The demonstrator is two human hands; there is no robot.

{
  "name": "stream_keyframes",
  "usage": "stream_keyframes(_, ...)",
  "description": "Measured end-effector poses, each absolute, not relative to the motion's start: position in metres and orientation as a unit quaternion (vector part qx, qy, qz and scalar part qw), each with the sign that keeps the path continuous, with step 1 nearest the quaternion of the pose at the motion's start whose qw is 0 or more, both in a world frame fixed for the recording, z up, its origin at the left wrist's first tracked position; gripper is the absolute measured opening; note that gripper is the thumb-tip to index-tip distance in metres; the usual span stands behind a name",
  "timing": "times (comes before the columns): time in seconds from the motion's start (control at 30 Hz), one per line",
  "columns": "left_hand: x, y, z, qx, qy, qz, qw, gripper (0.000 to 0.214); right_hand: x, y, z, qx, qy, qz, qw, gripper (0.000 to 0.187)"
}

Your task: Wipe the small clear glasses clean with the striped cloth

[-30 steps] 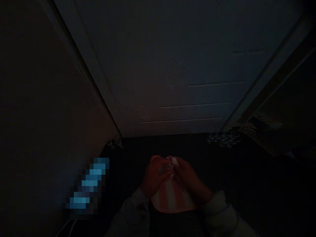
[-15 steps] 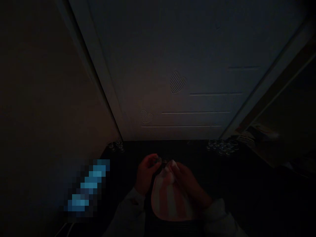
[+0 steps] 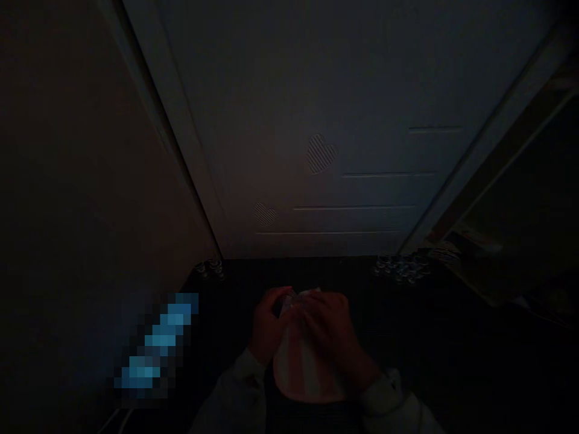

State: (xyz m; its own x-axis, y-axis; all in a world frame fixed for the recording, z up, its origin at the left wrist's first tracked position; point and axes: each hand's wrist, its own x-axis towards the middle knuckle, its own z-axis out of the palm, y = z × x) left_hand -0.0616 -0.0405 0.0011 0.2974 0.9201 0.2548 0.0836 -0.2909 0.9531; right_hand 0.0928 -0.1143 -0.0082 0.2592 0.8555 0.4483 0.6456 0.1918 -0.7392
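Note:
The picture is very dark. A pink-and-white striped cloth (image 3: 296, 367) with a rounded lower edge hangs or lies below my hands. My right hand (image 3: 335, 319) is closed on its gathered upper part. Curled close beside it, my left hand (image 3: 268, 322) grips a small, shiny, clear glass-like piece (image 3: 294, 296). The cloth's upper end meets that piece between the two hands. Fingers and shadow hide most of the piece, so its exact kind cannot be made out.
Small clear glass-like pieces stand in a group (image 3: 401, 268) at the back right and a smaller cluster (image 3: 210, 267) at the back left of the dark tabletop (image 3: 429, 349). A blurred, lit screen (image 3: 160, 340) is at left. A heart-patterned panel (image 3: 271, 120) rises behind.
My right hand has moved in against my left, carrying the cloth's upper end up to the small clear piece. The view has shifted slightly.

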Motion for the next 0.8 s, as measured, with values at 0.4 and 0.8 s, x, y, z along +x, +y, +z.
stream_keyframes(0.4, -0.057, -0.04, -0.01, 0.81, 0.33, 0.344, 0.343, 0.039, 0.113, -0.106, -0.011, -0.676, -0.528, 0.042, 0.513, 0.018)
stream_keyframes(0.8, -0.071, -0.013, -0.029, 0.901, 0.348, 0.221, 0.134, 0.02, 0.229, -0.107, -0.046, -0.795, -0.332, -0.049, 0.505, 0.028)
